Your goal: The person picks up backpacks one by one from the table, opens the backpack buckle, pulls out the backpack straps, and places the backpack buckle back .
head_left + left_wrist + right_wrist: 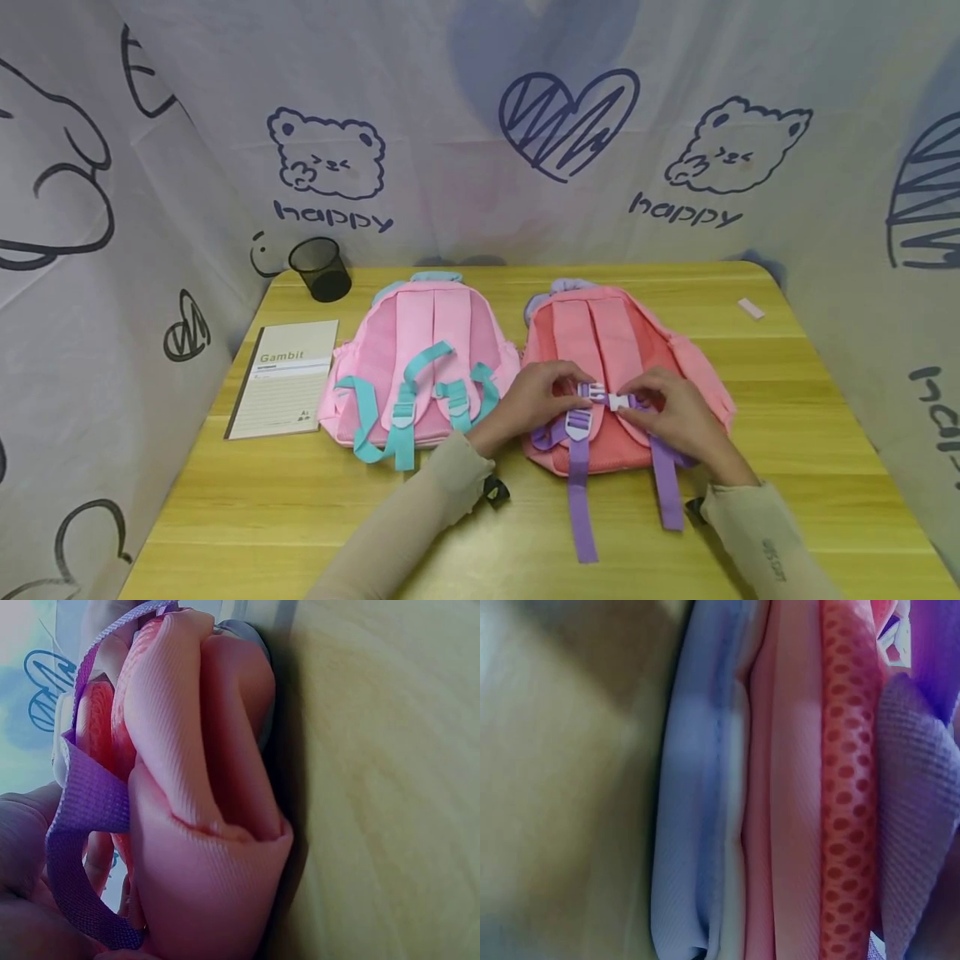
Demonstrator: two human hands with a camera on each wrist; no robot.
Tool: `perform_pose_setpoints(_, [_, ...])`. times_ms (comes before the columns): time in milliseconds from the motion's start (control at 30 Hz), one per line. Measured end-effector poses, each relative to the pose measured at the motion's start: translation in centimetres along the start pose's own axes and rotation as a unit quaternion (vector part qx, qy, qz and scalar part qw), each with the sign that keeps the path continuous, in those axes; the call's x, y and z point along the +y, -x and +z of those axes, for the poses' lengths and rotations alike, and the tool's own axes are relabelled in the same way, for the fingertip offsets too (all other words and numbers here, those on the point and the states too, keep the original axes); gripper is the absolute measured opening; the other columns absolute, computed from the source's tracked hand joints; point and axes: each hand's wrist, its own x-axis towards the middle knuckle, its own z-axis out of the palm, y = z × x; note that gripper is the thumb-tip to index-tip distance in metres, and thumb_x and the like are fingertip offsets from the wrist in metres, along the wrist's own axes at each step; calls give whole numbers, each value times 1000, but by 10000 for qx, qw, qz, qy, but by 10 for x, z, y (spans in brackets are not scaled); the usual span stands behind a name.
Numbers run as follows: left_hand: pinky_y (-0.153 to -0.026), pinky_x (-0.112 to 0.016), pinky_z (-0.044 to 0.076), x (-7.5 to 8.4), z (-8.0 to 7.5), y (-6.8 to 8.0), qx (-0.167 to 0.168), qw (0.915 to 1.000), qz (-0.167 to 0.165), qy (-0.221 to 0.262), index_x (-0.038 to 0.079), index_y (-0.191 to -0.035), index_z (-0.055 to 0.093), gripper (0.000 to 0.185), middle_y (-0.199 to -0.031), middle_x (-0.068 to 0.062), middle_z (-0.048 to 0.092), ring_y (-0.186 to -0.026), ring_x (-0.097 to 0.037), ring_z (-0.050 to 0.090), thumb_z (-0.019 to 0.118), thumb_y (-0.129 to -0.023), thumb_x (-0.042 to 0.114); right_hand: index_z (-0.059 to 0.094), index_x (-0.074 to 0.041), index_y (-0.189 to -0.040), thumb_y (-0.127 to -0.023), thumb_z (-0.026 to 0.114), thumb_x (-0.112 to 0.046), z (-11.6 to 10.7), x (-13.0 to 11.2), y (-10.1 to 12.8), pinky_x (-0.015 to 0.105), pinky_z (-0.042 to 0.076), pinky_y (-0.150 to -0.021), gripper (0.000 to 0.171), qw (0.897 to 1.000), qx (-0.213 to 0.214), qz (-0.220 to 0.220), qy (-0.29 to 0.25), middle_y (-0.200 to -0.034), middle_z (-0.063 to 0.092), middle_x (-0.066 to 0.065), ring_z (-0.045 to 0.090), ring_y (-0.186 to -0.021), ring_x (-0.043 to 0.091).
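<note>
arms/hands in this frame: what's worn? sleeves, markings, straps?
Both hands are bare: left hand, right hand, with no gloves or rings visible. Both arms wear long beige knit sleeves: left sleeve, right sleeve. The right sleeve carries small dark lettering near the cuff, too small to read. A small black fitting sits by each cuff: left, right.

Even, bright overhead light in the head view, soft shadows under the sleeves, mild bending at the edges; both wrist views are close, blurred, dim at the desk (pixel 390 780)
</note>
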Motion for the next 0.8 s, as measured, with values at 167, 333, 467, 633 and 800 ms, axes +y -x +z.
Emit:
perform_pose_setpoints(167, [-67,-17,47,0,0,1,38,9999,-12,101,19,-116,77,24,-87,7,69,-73,-1,56,79,-93,26,76,-17,-110,-84,88,-17,0,-1,0,28,48,-76,28,9998,-42,-198,77,-98,67,-2,57,-87,14])
perform_pose_setpoints(333, [-67,-19,47,0,-1,2,156,9994,-98,287,20,-118,77,25,-86,7,69,-73,-4,57,79,-93,27,75,-14,-116,-86,85,-14,-3,-6,-1,28,50,-80,31,9990,167,-416,0,-105,70,0,63,-93,16])
perform_pose_setpoints(467, [-67,-19,48,-2,-1,2,271,9991,-97,316,21,-118,76,26,-86,7,69,-74,-3,59,80,-93,28,76,-16,-117,-91,82,-18,-4,-12,-5,29,52,-81,27,9989,212,-402,-136,-108,71,-1,65,-95,15])
perform_pose_setpoints(633, [-69,-18,49,-3,-1,2,388,9985,-49,376,19,-118,75,26,-88,6,70,-77,-2,60,80,-93,28,75,-21,-117,-92,81,-20,0,-14,-9,27,51,-83,25,9986,43,-409,-324,-108,70,-4,64,-97,12])
perform_pose_setpoints(800, [-68,-19,49,-2,-2,3,552,9966,22,617,17,-117,73,25,-87,4,70,-77,-3,61,78,-95,25,74,-24,-119,-93,80,-20,2,-13,-10,25,48,-80,27,9983,-1,-435,-392,-109,69,-6,61,-95,11])
